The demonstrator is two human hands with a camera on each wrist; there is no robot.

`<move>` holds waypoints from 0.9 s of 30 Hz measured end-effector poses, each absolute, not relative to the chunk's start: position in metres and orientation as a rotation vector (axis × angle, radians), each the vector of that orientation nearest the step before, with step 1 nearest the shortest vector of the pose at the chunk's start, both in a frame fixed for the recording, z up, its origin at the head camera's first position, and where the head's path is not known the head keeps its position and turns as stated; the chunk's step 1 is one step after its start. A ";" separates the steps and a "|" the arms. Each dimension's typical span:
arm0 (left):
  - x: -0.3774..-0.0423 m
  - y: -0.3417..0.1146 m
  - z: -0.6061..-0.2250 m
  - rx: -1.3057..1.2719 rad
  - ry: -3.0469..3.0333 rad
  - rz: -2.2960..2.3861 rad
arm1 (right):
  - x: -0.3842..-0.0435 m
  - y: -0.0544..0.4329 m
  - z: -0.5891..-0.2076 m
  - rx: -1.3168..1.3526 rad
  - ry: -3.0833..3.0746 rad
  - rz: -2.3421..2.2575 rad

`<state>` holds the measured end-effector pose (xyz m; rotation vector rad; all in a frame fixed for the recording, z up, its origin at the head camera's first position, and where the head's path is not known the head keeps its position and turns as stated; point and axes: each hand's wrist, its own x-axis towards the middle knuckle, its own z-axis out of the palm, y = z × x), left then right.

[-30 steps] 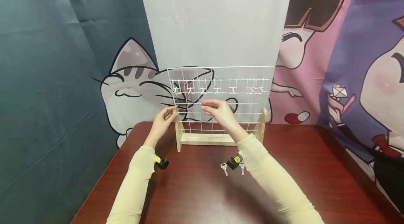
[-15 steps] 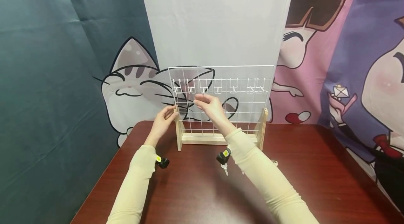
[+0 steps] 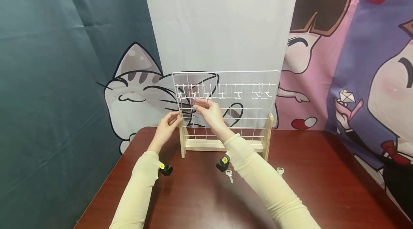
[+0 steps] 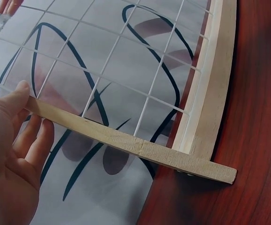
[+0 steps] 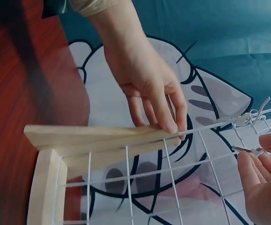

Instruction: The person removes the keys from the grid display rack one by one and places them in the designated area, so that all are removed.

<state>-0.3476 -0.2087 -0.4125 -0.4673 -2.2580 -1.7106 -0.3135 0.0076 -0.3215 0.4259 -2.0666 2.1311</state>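
A white wire grid rack [image 3: 226,118] on a wooden base stands upright on the table, with a row of white hooks [image 3: 222,94] across its upper part. My left hand [image 3: 168,122] pinches the top of the rack's left wooden upright [image 4: 107,133], thumb on one side and fingers on the other. Up by the second hook from the left, my right hand [image 3: 208,111] pinches a small silver key [image 5: 247,149] between thumb and fingertips. More silver metal [image 5: 242,120] hangs at the end hook beyond it.
Two silver keys lie on the brown table [image 3: 193,193]: one key [image 3: 229,176] beside the right wrist camera [image 3: 223,163], another key [image 3: 280,171] partly behind the right sleeve [image 3: 258,175]. A printed cloth [image 3: 132,107] hangs behind the rack.
My right hand has moved left along the rack, from below the middle hooks to the second hook from the left. The left hand keeps its grip on the upright.
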 end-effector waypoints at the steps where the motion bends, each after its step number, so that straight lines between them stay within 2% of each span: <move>1: -0.348 -0.209 -0.412 -0.465 -2.262 -1.713 | -0.314 0.006 -0.321 0.423 -2.057 2.140; 27: -0.348 -0.208 -0.416 -0.467 -2.252 -1.681 | -0.316 -0.002 -0.313 0.415 -2.041 2.212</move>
